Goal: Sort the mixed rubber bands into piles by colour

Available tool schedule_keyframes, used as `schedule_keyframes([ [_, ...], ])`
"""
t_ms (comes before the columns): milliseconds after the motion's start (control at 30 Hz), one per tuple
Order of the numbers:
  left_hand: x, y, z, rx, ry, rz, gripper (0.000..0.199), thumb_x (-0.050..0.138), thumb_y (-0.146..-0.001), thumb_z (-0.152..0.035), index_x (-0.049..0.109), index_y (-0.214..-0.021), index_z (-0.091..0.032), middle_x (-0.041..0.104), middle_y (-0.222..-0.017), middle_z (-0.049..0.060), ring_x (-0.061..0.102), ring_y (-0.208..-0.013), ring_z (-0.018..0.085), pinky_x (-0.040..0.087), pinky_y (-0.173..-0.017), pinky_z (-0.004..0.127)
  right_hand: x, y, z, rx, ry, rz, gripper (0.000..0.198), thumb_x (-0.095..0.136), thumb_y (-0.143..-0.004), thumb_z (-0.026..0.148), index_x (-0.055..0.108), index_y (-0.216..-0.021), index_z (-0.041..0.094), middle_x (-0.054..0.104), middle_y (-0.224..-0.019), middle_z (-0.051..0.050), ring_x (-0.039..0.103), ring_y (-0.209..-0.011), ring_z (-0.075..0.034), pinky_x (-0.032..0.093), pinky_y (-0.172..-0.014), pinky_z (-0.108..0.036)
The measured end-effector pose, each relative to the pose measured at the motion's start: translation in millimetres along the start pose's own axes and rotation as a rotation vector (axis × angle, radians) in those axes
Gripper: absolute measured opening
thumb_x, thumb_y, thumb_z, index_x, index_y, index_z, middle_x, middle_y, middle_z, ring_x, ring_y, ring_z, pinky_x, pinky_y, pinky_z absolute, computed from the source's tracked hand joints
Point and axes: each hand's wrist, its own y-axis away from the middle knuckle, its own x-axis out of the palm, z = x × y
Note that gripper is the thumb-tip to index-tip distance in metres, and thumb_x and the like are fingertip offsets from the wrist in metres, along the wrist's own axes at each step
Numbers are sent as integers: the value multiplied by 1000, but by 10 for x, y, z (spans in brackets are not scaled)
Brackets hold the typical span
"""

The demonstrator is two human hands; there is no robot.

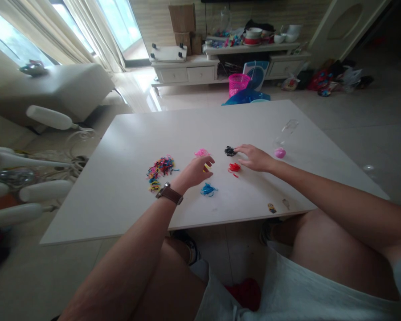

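Note:
Small colourful bands, apparently rubber bands, lie in heaps on the white table [254, 120]. My left hand [198, 171], with a watch on the wrist, hovers over a yellow heap [206, 168] that it partly hides; its fingers are curved and apart, with nothing visible in them. Beyond it is a pink heap [202, 153], and nearer me a blue heap [208, 189]. My right hand [255, 158] has its fingers spread, the index fingertip at the edge of a black heap [230, 151] and the thumb above a red heap [234, 167]. A mixed multicoloured pile [162, 167] sits to the left.
Right of my right hand are a pink round object [280, 153] and a clear plastic container [289, 127]. Two small stickers, one a yellow-and-blue figure [272, 208], are near the front edge. A white lamp-like fixture [50, 117] stands left of the table; a pink basket [239, 84] is beyond it.

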Motion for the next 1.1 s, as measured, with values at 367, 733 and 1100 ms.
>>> schedule_keyframes([
  [367,6,-4,4,-11,-52,27,24,65,-78,-14,66,-102,-16,71,-101,7,66,-76,14,55,-72,29,-56,-46,-95,81,85,47,36,58,-86,29,68,-119,18,67,-130,-14,60,-120,-31,47,-103,-44],
  [733,-19,10,-40,-45,-91,52,18,63,-79,-15,68,-96,-18,73,-96,6,67,-80,17,55,-75,29,-154,18,381,115,186,414,31,66,-77,47,60,-60,22,63,-61,0,53,-57,-16,26,-54,-29],
  [1100,-31,26,-34,-39,-110,56,16,62,-80,-16,70,-94,-18,73,-93,5,67,-82,17,54,-78,30,-140,-5,349,162,235,258,19,60,-84,42,66,-80,24,69,-83,-4,61,-74,-20,35,-62,-30],
])
